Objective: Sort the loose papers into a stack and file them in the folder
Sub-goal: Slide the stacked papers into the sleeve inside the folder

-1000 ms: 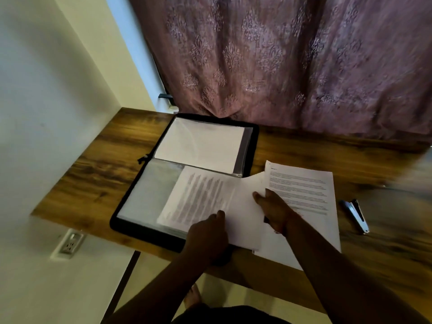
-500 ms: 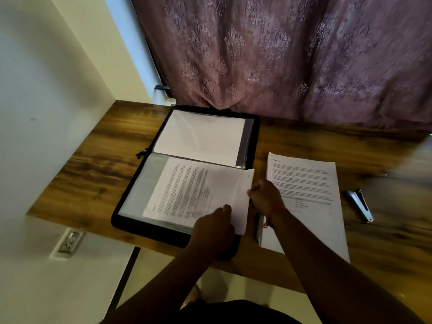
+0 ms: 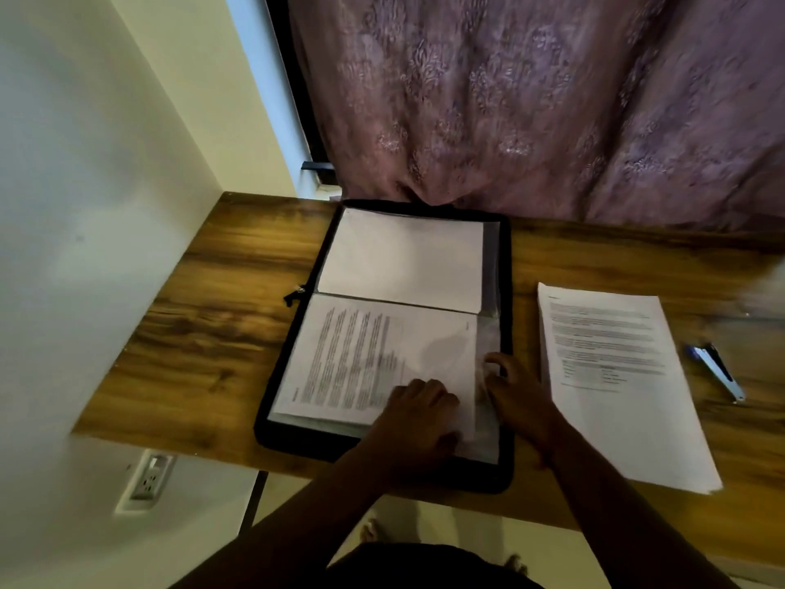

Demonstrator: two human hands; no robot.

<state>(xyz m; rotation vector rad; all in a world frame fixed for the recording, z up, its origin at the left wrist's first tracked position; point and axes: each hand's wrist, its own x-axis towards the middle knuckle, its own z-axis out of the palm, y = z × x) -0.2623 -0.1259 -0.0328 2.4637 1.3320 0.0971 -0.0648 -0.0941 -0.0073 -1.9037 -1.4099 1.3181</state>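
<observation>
A black zip folder point(image 3: 505, 265) lies open on the wooden desk point(image 3: 221, 325). Its far half holds a blank white sheet point(image 3: 403, 257) in a clear sleeve. On its near half lies a printed sheet point(image 3: 361, 354), turned sideways. My left hand point(image 3: 418, 414) rests on that sheet's near right corner with fingers bent. My right hand point(image 3: 516, 397) pinches the clear sleeve edge beside the sheet's right side. A stack of printed papers point(image 3: 616, 376) lies on the desk to the right of the folder.
A stapler point(image 3: 718, 371) lies right of the paper stack. A patterned purple curtain point(image 3: 531, 99) hangs behind the desk. A wall point(image 3: 85, 206) bounds the desk on the left, with a power socket point(image 3: 146, 482) below desk level.
The printed sheet has slid left from over the folder's right edge fully onto the near half. Both hands followed it left, and my right hand now sits at the sleeve edge.
</observation>
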